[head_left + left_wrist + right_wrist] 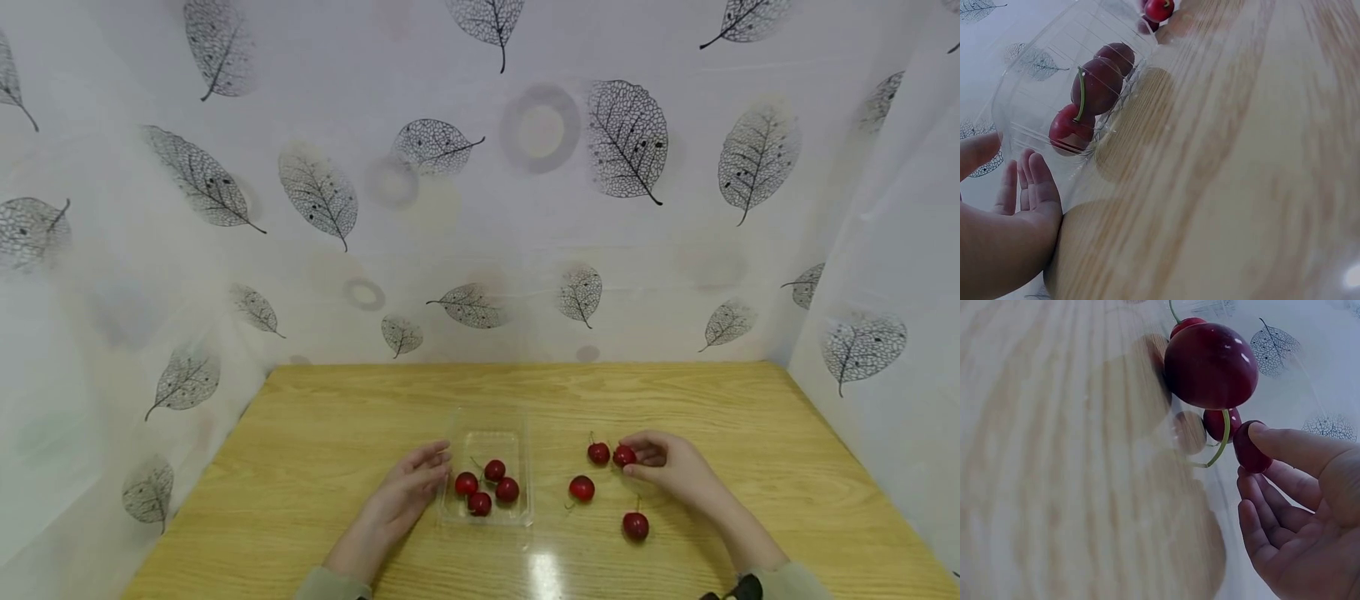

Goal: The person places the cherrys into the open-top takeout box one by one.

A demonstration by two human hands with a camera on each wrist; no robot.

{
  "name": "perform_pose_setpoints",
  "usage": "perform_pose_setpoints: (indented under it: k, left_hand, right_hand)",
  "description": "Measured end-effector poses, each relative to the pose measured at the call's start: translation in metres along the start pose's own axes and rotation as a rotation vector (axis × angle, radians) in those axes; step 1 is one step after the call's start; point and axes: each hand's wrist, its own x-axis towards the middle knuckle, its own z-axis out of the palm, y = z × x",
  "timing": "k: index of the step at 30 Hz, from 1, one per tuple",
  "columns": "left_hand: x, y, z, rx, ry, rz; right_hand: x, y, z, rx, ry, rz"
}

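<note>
A glossy, dark-red, round cherry (624, 457) is right of a clear, rectangular plastic box (491, 442), pinched between thumb and fingertips of the right hand (670, 468), probably because its smooth sides could roll. Nearby lie 3 loose dark-red cherries (581, 488). The box walls keep 4 boxed cherries (507, 489) together. The left hand (405, 493), fingers extended, is at its left side, seemingly for steadying; contact is unclear. Beneath is a yellow wood-grain table (300, 467).
</note>
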Motion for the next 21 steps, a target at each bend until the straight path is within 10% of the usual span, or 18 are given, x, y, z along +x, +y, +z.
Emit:
perform_pose_setpoints:
  k: [21]
  left_hand:
    - [0.000,-0.001,0.001,-0.009,-0.005,0.004]
  right_hand:
    - [0.008,-0.034,0.010,0.024,0.030,-0.080]
